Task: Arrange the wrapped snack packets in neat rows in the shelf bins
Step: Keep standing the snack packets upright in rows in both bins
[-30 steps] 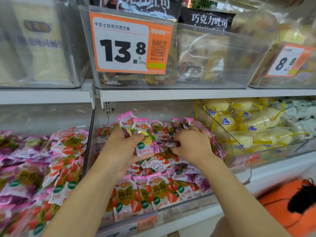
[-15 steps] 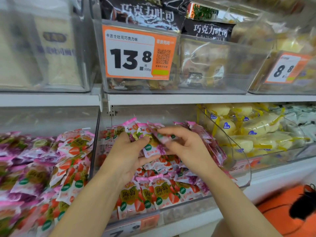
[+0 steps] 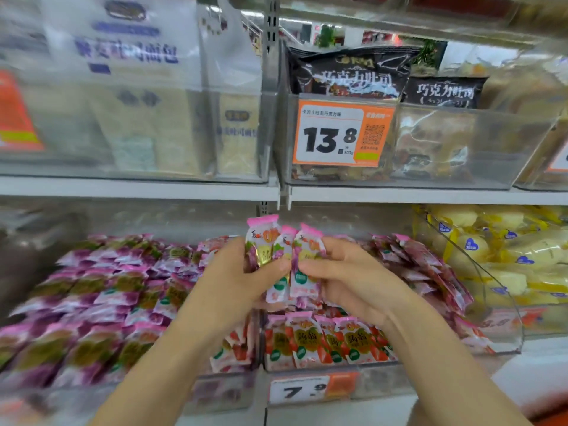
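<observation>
Head view, left hand (image 3: pixel 236 279) and right hand (image 3: pixel 353 282), fingers (image 3: pixel 313 266) pinching perhaps three upright purple packets (image 3: pixel 304 250), above bin (image 3: pixel 508 333)

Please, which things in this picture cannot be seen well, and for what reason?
All in the head view:
- held packets: lower parts hidden by the left hand and right hand; the count is unsure.
- left bin packets: motion blur, print unreadable.
- orange tag: cut off by the right edge, price not shown.
- 7.9 tag: small print blurred.
</observation>
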`<state>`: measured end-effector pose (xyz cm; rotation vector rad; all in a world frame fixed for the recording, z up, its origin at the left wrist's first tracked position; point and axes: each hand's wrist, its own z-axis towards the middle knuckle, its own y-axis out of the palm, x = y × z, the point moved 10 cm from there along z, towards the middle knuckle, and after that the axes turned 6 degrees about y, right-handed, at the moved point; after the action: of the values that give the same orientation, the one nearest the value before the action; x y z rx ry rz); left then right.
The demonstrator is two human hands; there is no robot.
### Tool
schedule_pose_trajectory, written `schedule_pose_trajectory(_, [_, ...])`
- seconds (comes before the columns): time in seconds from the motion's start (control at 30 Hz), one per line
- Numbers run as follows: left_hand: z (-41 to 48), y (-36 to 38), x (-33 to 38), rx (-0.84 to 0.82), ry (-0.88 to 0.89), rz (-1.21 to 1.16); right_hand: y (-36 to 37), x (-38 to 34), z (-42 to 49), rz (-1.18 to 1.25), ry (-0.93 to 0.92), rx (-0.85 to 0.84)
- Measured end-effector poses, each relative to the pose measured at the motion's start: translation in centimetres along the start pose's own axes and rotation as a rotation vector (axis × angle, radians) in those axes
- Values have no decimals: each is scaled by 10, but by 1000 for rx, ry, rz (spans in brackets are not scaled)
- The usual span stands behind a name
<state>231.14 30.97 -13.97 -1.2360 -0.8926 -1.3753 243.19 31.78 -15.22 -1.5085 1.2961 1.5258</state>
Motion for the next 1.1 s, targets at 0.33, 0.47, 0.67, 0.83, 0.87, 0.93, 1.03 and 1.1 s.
schedule_pose_trajectory(0.33, [-21, -122, -34, 178, -131, 39, 97, 11, 65, -67, 27, 98])
schedule_pose_trajectory(0.47, [-27, -140, -49, 115, -203, 151, 120, 23, 78, -87, 62, 36])
schedule_pose_trajectory(0.67, [-42, -163, -56, 150, -240, 265, 123, 40, 82, -392, 61, 146])
schedule_pose_trajectory(0.83, [-46, -195, -41, 363, -147, 371, 121, 57, 86, -564, 116, 236])
schedule_pose_trajectory(0.87, [-47, -197, -40, 364, -142, 367, 126, 57, 86, -569, 114, 236])
schedule_pose_trajectory(0.93, [-47, -195, -43, 353, -151, 353, 135, 62, 86, -582, 131, 220])
schedule_pose_trajectory(1.03, [-45, -192, -47, 322, -163, 361, 149, 69, 86, -717, 128, 181])
schedule_pose_trajectory(1.1, [-44, -191, -48, 313, -161, 361, 154, 71, 85, -865, 121, 151])
